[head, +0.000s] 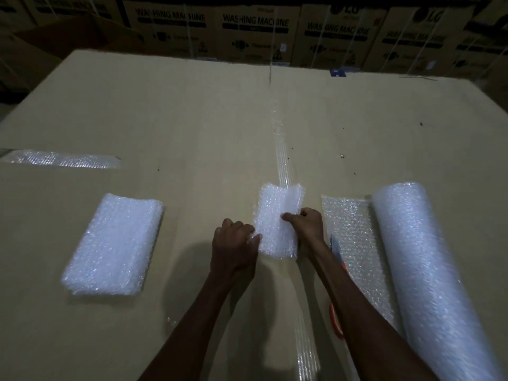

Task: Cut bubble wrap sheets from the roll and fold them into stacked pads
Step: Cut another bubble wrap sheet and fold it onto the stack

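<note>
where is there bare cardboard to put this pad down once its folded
Bare cardboard lies between the stacked pads and the left hand, and across the whole far half of the cardboard top beyond the folded piece. It is crowded to the right: right hand, scissors, loose sheet and roll sit close together.

You have white, bubble-dotted wrap in the folded pad [277, 224], the stack [112, 244] at left and the roll [428, 273] at right. The scissors [336, 287] show orange handles; the cardboard tabletop [192, 119] is plain tan; brown boxes [255, 34] carry black print.
</note>
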Demonstrator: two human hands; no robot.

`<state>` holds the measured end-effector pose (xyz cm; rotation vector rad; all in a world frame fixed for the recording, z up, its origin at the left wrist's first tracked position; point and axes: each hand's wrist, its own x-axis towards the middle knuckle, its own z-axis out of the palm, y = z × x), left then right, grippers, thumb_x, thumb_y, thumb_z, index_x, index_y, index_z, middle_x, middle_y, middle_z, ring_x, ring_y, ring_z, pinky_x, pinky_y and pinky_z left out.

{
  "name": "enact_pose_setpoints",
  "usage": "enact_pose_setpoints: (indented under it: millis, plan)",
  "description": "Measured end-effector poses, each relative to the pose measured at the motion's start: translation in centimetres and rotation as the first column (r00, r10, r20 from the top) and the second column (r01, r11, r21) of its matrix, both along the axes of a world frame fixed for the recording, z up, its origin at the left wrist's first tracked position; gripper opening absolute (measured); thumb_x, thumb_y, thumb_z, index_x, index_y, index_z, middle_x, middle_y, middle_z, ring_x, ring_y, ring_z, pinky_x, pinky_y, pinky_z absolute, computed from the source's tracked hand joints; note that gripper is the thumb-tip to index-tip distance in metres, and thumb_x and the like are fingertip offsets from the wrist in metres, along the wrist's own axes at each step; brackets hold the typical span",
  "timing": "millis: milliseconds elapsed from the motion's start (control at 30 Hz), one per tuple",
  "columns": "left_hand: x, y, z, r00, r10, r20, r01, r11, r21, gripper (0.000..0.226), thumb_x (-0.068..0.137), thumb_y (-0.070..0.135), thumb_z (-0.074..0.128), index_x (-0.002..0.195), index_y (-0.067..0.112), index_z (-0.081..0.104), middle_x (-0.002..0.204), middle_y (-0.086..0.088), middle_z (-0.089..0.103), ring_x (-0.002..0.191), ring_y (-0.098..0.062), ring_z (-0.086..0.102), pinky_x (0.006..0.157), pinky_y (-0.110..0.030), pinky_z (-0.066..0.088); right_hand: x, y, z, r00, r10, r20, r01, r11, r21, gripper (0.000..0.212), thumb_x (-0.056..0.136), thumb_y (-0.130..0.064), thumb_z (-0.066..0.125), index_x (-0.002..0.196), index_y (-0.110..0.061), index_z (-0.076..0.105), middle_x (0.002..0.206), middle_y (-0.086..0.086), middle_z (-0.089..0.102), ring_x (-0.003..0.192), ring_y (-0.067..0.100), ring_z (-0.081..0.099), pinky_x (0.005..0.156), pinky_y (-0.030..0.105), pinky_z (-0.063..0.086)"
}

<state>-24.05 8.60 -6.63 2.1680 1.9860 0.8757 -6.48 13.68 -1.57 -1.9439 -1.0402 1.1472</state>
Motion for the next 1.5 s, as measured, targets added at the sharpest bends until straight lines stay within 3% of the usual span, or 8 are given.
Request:
enact_pose_setpoints:
  millis: [233,367,467,633,833,1033,1167,1500]
  plan:
    - [0.4,-2.1,3.2,0.949,0.210,0.233,-0.148,0.955,-0.257,0.050,0.086,0.064,0.062,0.114,0.022,0.070,0.106,0.005,0.069,0.107,-0.024,0.054,0.086,-0.036,0.044,0.5,-3.0,4.3,0.938,0.111,-0.328,-0.087,0.992,0.087,0.020,0.085,-0.007,0.076,0.105,-0.004,0.075,0.100,0.014,0.077,0.095,0.035,0.074,0.086,0.051,0.061]
    - [0.7,-2.7,7.3,0.525,0.257,0.812,0.127,0.919,-0.373,0.097,0.075,0.076,0.065,0.151,0.020,0.038,0.143,0.006,0.046,0.133,-0.008,0.042,0.108,-0.030,0.037,1.1,-5.2,7.3,0.861,0.217,-0.459,-0.143,0.971,0.192,0.026,0.083,0.001,0.077,0.109,0.002,0.072,0.100,0.018,0.077,0.088,0.031,0.075,0.074,0.037,0.062]
    - [0.7,-3.9,9.5,0.358,0.224,0.906,0.303,0.891,-0.340,0.093,0.075,0.073,0.071,0.148,0.022,0.043,0.147,0.002,0.051,0.132,-0.013,0.051,0.111,-0.036,0.041,1.3,-7.0,8.6,0.833,0.273,-0.481,-0.170,0.954,0.246,0.028,0.081,0.003,0.079,0.108,0.005,0.071,0.099,0.018,0.077,0.084,0.026,0.074,0.072,0.030,0.061]
    - [0.9,-7.0,10.8,0.397,0.123,0.909,0.278,0.928,-0.247,0.039,0.095,0.045,0.064,0.122,0.017,0.061,0.117,-0.006,0.071,0.106,-0.022,0.069,0.091,-0.039,0.057,1.3,-9.1,8.8,0.818,0.318,-0.480,-0.207,0.940,0.270,0.037,0.079,-0.001,0.083,0.113,0.002,0.069,0.102,0.017,0.077,0.088,0.027,0.075,0.072,0.032,0.062]
    - [-1.4,-10.7,10.9,0.453,0.194,0.870,0.162,0.942,-0.294,0.038,0.099,0.045,0.057,0.118,0.012,0.057,0.114,-0.012,0.068,0.101,-0.026,0.066,0.095,-0.048,0.051,-0.1,-12.1,8.1,0.785,0.388,-0.483,-0.322,0.921,0.218,0.037,0.084,-0.009,0.079,0.120,-0.009,0.069,0.108,0.009,0.078,0.089,0.021,0.075,0.072,0.032,0.059]
    - [-6.4,-9.9,9.4,0.390,0.272,0.880,0.282,0.874,-0.395,0.087,0.076,0.071,0.072,0.141,0.019,0.049,0.142,-0.003,0.057,0.126,-0.020,0.058,0.106,-0.047,0.047,-3.9,-12.6,7.5,0.833,0.308,-0.460,-0.238,0.950,0.204,0.030,0.081,-0.003,0.081,0.109,-0.002,0.070,0.103,0.014,0.078,0.081,0.021,0.074,0.064,0.030,0.059]
    - [-11.2,-9.1,10.0,0.362,0.258,0.896,0.216,0.912,-0.350,0.027,0.087,0.026,0.077,0.111,0.017,0.068,0.107,-0.004,0.074,0.095,-0.019,0.069,0.076,-0.029,0.053,-8.5,-12.1,7.3,0.863,0.239,-0.444,-0.168,0.967,0.193,0.029,0.082,-0.005,0.082,0.108,-0.003,0.070,0.100,0.012,0.078,0.084,0.024,0.075,0.064,0.031,0.059]
    - [-25.0,-5.2,11.8,0.331,0.339,0.881,0.059,0.924,-0.378,0.023,0.079,0.004,0.082,0.100,-0.001,0.071,0.073,-0.002,0.067,0.056,-0.003,0.059,0.051,-0.015,0.044,-21.2,-9.2,7.2,0.796,0.147,-0.588,-0.143,0.988,0.055,0.024,0.086,-0.004,0.077,0.109,-0.004,0.069,0.093,0.007,0.077,0.074,0.016,0.074,0.062,0.025,0.057]
